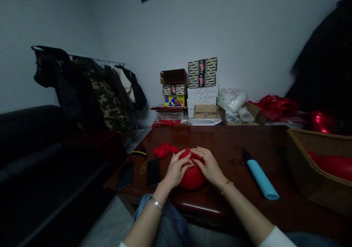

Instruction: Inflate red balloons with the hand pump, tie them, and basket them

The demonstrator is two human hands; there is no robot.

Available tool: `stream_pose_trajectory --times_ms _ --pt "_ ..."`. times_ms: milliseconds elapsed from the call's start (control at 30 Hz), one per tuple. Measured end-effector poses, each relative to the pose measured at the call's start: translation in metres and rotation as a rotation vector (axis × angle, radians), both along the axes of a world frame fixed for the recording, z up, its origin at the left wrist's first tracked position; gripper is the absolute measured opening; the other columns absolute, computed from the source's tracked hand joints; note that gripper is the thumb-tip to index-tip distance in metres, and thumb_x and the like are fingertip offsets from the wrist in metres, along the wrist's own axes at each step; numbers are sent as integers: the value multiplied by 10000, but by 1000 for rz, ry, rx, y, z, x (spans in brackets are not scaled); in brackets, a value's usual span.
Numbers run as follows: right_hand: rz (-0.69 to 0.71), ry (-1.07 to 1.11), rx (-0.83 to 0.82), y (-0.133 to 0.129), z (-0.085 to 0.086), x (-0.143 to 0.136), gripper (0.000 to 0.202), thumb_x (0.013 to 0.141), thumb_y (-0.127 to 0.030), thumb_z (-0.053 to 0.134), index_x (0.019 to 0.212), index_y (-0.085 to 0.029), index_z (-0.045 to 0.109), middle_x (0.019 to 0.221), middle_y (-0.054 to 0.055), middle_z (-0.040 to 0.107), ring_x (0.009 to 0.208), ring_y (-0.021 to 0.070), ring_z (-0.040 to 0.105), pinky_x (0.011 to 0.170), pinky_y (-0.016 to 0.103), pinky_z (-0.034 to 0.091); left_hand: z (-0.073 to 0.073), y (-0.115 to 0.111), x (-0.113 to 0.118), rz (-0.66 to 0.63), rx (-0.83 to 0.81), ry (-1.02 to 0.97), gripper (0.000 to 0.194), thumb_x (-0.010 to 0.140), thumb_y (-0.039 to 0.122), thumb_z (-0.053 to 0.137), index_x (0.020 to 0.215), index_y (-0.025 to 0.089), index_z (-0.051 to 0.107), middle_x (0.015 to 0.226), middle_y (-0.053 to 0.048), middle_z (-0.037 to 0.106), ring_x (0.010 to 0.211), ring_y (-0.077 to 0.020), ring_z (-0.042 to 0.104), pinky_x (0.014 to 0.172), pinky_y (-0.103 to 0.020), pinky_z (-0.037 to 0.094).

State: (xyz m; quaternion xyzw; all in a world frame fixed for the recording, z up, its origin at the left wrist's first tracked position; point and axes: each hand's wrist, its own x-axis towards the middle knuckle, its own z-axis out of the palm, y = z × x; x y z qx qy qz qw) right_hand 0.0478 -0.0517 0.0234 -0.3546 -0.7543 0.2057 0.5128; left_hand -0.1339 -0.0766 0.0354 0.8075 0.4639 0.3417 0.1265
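Note:
A round, inflated red balloon (pixel 192 179) rests at the near edge of the dark wooden table. My left hand (pixel 176 168) grips its left side near the top, fingers bent toward the neck. From the right, my right hand (pixel 208 166) closes on the same upper part, thumb and fingertips near the neck. The fingers partly hide the neck, so I cannot make out its tip. Limp red balloons (pixel 164 150) lie just beyond my left hand. Off to the right lies a light blue hand pump (pixel 261 179) with a black nozzle.
A wicker basket (pixel 293 162) with red balloons stands at the right. Two dark phones, one of them a black phone (pixel 153 173), and yellow rubber bands (pixel 143 168) lie on the left. Dark loops (pixel 235 162) are near the pump. Stacked boxes (pixel 202 96) line the back.

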Motion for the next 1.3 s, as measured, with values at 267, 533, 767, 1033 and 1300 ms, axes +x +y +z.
stream_pose_trajectory --times_ms 267,533,767,1033,1300 --pt "59 -321 280 8 3 3 314 852 -227 515 1105 -382 618 1154 -7 640 1188 224 447 942 475 386 7 -5 0 -38 -3 181 145 869 288 500 918 234 625 1308 -73 512 1354 -216 242 1090 -550 118" --pt "122 -364 241 13 13 25 265 860 -158 461 945 -294 672 1096 10 658 1198 208 422 940 452 403 12 -7 -8 -59 -57 -4 192 892 313 447 897 225 617 1203 -59 598 1315 -203 322 1102 -500 141" --pt "79 -392 142 -12 24 20 119 746 -141 516 762 -227 598 1107 49 590 1177 232 419 970 444 357 -10 10 5 18 -94 -555 153 893 301 442 873 187 542 890 -88 697 1102 -196 560 964 -378 391" --pt "192 76 -108 -13 14 -10 289 755 -179 477 880 -297 710 1381 -28 433 1332 231 267 1087 474 203 -16 7 24 377 254 -255 102 866 183 458 854 214 555 885 -20 668 903 -178 618 1013 -448 335" --pt "-390 343 119 1 -6 -40 290 857 -331 494 1103 -272 634 1434 9 366 1293 195 342 1062 418 300 -19 0 38 367 343 -171 145 880 139 418 909 208 542 903 -22 683 948 -169 629 1059 -479 260"
